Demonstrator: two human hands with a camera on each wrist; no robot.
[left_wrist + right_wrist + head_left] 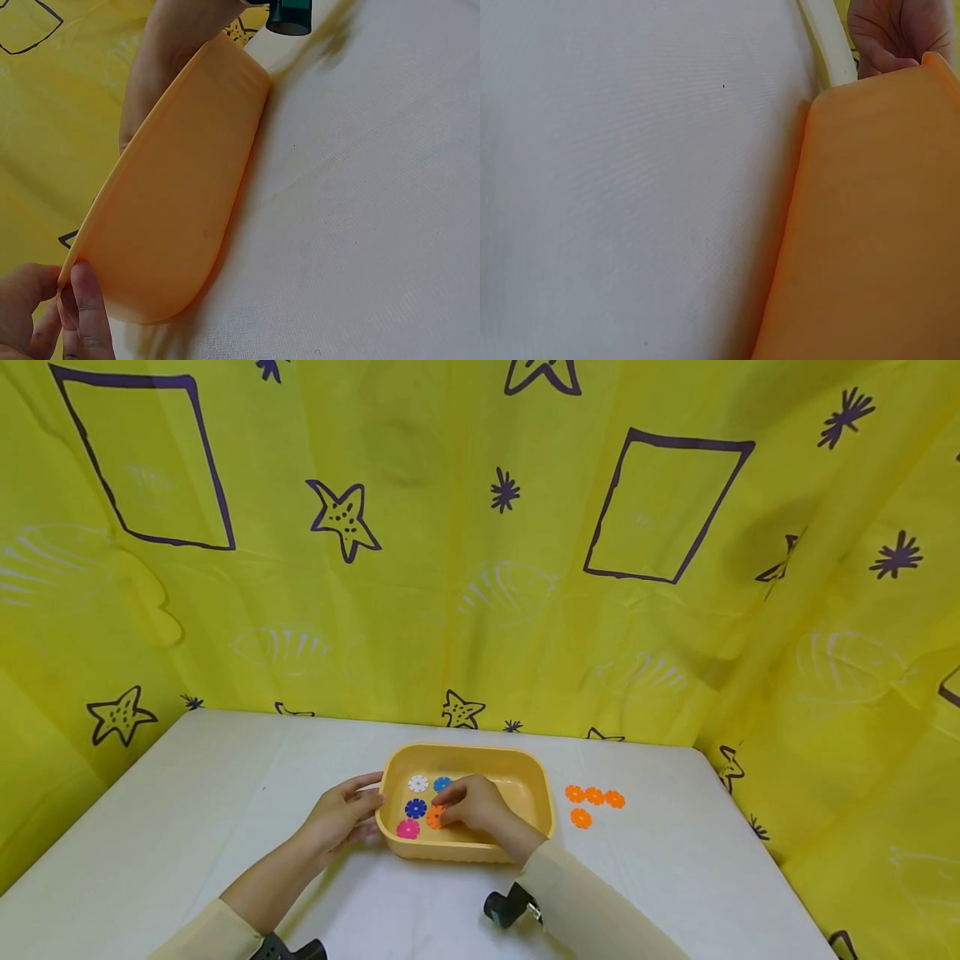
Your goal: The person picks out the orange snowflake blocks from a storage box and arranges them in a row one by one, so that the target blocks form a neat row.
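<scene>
A yellow-orange plastic basin (468, 852) stands on the white-covered table. At its left end my left hand (337, 817) pinches the rim; the left wrist view shows the thumb and fingers (88, 307) on either side of the basin's wall (165, 187). Inside the basin, my right hand (480, 806) pinches an orange flower-shaped disc (434, 817), partly covered by the fingertips. Around it lie a white disc (417, 783), a light blue disc (442, 784), a dark blue disc (416, 808) and a pink disc (408, 828). In the right wrist view the basin's wall hides the right hand.
Right of the basin, several orange discs lie on the table: a row (595, 796) with a single orange disc (581, 818) in front. A yellow patterned curtain (450, 568) hangs behind and at both sides. Black wrist devices (506, 907) are near the sleeves.
</scene>
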